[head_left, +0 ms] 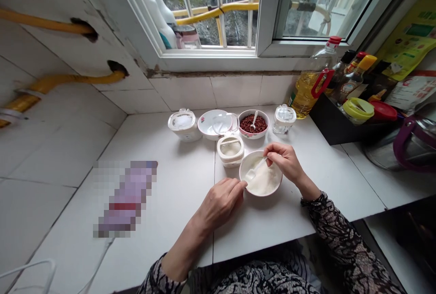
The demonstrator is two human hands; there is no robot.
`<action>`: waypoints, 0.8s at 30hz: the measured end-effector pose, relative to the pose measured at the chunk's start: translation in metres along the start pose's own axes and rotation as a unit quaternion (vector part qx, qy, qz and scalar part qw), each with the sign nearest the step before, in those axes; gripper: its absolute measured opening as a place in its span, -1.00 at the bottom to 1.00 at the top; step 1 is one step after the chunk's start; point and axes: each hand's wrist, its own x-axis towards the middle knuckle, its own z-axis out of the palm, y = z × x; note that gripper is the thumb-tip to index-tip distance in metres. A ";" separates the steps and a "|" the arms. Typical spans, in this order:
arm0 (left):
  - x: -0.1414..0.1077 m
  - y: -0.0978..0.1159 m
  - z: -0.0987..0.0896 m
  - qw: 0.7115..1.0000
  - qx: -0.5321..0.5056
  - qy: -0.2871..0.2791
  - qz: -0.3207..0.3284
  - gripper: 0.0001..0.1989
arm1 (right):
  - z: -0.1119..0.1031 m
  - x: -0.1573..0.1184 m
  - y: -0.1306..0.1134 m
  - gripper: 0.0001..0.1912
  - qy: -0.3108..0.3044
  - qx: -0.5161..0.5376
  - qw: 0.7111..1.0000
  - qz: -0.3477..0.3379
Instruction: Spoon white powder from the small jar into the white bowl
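Observation:
A white bowl (265, 182) of pale powder or grain stands near the counter's front edge. My right hand (282, 160) pinches the handle of a small white spoon (251, 174), whose head rests in the bowl's left part. At the bowl's left rim is my left hand (225, 198), its fingers pressed together against the rim. Just behind the bowl sits an open white jar (230, 149). Farther back, a bowl of dark red beans (254, 124) holds another small white spoon.
Along the back are a lidded jar (185, 125), a white dish (207, 123), a clear jar (284, 119) and an oil bottle (305, 89). A black bin (329, 123) with bottles and a metal pot (388, 151) stand right. A blurred purple object (127, 198) lies left, by a cable.

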 end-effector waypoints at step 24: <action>0.005 0.004 -0.002 1.000 0.002 0.007 0.005 -0.78 | 0.020 0.005 -0.011 -0.74 0.024 -0.275 0.895 -0.351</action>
